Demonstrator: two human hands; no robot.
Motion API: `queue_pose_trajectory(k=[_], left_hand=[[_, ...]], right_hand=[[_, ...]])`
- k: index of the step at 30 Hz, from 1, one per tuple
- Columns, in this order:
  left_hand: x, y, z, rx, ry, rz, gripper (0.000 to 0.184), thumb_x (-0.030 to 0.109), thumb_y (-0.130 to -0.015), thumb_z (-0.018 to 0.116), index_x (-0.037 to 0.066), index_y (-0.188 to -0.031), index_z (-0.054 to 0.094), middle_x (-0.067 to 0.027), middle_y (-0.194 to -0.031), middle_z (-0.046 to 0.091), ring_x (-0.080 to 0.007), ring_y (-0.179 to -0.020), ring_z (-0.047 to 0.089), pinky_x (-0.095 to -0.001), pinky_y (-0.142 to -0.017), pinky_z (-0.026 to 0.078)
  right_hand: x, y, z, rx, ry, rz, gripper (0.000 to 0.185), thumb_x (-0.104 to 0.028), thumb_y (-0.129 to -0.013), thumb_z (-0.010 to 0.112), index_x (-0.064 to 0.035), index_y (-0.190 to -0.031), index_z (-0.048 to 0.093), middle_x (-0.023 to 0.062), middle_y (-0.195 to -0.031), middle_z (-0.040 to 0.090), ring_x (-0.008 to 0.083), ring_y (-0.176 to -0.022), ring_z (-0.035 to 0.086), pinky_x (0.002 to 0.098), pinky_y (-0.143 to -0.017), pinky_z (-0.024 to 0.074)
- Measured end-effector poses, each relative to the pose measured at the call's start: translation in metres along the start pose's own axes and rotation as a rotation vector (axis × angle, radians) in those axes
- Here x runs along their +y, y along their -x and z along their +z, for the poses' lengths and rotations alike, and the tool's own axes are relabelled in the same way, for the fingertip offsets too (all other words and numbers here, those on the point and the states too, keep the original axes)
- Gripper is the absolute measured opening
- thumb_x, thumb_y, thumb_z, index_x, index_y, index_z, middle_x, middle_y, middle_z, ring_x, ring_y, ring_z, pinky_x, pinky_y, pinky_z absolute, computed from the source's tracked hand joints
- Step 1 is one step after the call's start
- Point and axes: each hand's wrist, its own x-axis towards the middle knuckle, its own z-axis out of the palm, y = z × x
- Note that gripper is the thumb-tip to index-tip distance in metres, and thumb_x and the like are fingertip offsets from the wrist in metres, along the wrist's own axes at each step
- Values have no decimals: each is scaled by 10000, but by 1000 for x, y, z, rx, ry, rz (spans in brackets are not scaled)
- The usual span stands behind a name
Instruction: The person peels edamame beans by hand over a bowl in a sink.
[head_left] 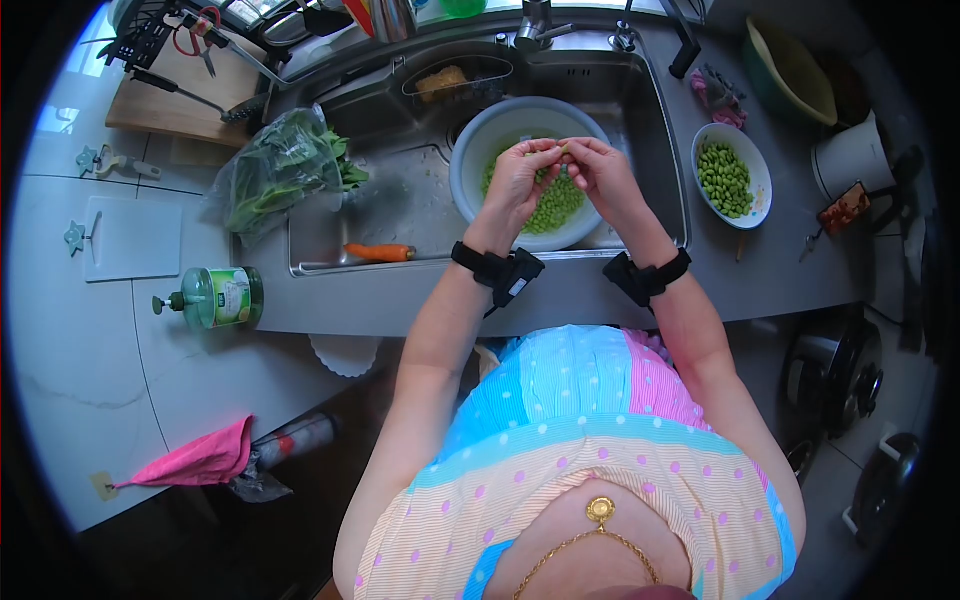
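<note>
Over a pale round basin (465, 165) in the sink, my left hand (522, 178) and my right hand (600, 172) meet at the fingertips. Both are closed in a pinch on a small green bean (563, 150), mostly hidden by the fingers. Below them, the basin holds many green pieces (556, 208), partly covered by my hands. To the right of the sink, a white bowl (762, 190) holds larger green beans (724, 180). Black straps with small devices are on both wrists.
A carrot (378, 252) lies in the sink near its front edge. Leafy greens in a plastic bag (285, 170) rest over the sink's left side. The faucet (536, 25) stands behind the basin. A green soap bottle (222, 297) is at the left, a white pot (852, 158) at the right.
</note>
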Motion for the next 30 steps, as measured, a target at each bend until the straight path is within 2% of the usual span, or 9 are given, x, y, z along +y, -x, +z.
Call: queue_pose_trajectory(k=[4,7,10,13,16,19,25,28,30], left_hand=[[3,2,-3,1,40,-12,156,26,-810,585,1,-953,527,-98,-874,605,-143,-784,608,-191,-700,513],[7,5,-6,-1,113,-24,144,34,-813,583,-9,-942,534,-109,-865,609,-146,-791,609,-200,-699,517],[5,3,-3,-27,16,-47,136,43,-822,575,-15,-940,541,-106,-862,606,-138,-770,606,-215,-694,523],[-4,1,-4,32,-136,66,140,44,-834,560,-18,-958,542,-105,-861,602,-132,-756,606,-219,-699,523],[-4,-3,-12,80,-70,70,159,33,-837,549,-32,-982,529,-106,-870,597,-144,-767,609,-229,-738,523],[-3,-7,-18,62,52,37,184,11,-841,525,-47,-1015,506,-140,-932,582,-194,-829,608,-253,-777,526],[5,-8,-23,-57,402,-119,250,140,-906,456,-47,-1071,466,-219,-1074,514,-323,-1031,524,-377,-876,490],[4,-7,-24,-79,455,-119,314,232,-932,402,-38,-1078,467,-217,-1086,509,-349,-1080,484,-426,-932,440],[5,-6,-22,-61,493,-120,331,255,-939,377,-30,-1078,472,-213,-1085,511,-349,-1070,486,-440,-946,423]], right_hand=[[2,-4,-7,-15,-124,37,178,-124,-887,491,24,-979,523,82,-834,592,92,-610,566,172,-503,453],[-1,-2,-6,34,-89,18,194,-139,-896,477,24,-997,505,99,-841,596,111,-651,595,181,-531,477],[-3,0,3,50,66,-8,197,-152,-898,474,22,-987,501,108,-851,598,120,-668,604,185,-539,484],[1,0,5,37,213,-39,201,-157,-894,481,22,-984,494,118,-863,599,132,-682,611,204,-584,503],[-6,3,7,90,135,-44,197,-149,-891,480,26,-981,492,126,-863,597,156,-708,616,234,-644,517],[-13,4,-2,45,-18,-27,192,-139,-886,481,27,-983,488,135,-866,595,182,-772,616,262,-680,520],[-23,-2,-11,136,-146,13,150,-105,-862,485,21,-924,536,84,-828,578,162,-741,582,235,-657,507],[-22,-10,-21,-36,-11,17,150,-120,-852,504,1,-898,579,31,-732,560,145,-645,557,226,-615,480],[-21,-5,-4,89,371,11,166,-143,-845,526,-2,-896,598,26,-708,576,138,-638,569,240,-600,471]])
